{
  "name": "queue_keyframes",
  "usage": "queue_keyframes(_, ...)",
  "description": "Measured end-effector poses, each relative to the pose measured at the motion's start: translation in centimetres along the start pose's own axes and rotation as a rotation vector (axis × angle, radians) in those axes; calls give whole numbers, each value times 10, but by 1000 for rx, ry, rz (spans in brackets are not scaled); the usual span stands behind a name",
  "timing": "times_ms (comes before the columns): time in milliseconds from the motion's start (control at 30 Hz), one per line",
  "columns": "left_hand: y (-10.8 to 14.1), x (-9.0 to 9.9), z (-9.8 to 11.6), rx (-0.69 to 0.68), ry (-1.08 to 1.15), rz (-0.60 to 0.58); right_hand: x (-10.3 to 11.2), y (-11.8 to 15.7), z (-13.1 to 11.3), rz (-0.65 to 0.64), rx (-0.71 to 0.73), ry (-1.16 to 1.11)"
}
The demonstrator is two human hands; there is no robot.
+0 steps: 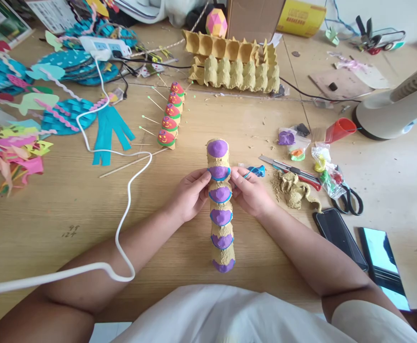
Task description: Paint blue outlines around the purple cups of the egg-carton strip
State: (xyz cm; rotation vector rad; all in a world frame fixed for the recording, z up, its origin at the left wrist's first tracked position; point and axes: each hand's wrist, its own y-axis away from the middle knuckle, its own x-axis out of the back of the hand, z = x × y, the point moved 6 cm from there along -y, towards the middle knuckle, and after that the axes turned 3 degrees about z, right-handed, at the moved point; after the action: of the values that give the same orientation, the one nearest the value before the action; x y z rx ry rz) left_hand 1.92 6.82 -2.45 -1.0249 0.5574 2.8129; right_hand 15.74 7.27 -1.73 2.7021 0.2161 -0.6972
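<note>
A strip of egg carton (226, 207) stretches lengthwise before me, with purple clay caps along its bumps. Thin blue clay lines edge most of the caps; the farthest one shows no blue line. My left hand (194, 193) pinches the strip's left side by the second cap from the far end. On the opposite side my right hand (250, 190) is closed, thumb and fingers at the end of that cap's blue line. A thin blue strand shows over its fingers, near a blue clay lump (260, 170). Fingertips under the strip are hidden.
A painted caterpillar-like carton strip (171, 112) with green-tipped sticks lies beyond. A white cable (126, 214) crosses on the left. Rightward are a utility knife (287, 167), tan clay (294, 190), scissors (351, 200) and a phone (339, 236). Egg cartons (242, 74) stand at the back.
</note>
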Motion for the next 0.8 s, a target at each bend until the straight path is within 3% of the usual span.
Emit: queue_keyframes(800, 0, 4, 3, -40, -79, 30, -1, -5, -1, -118, 68, 85)
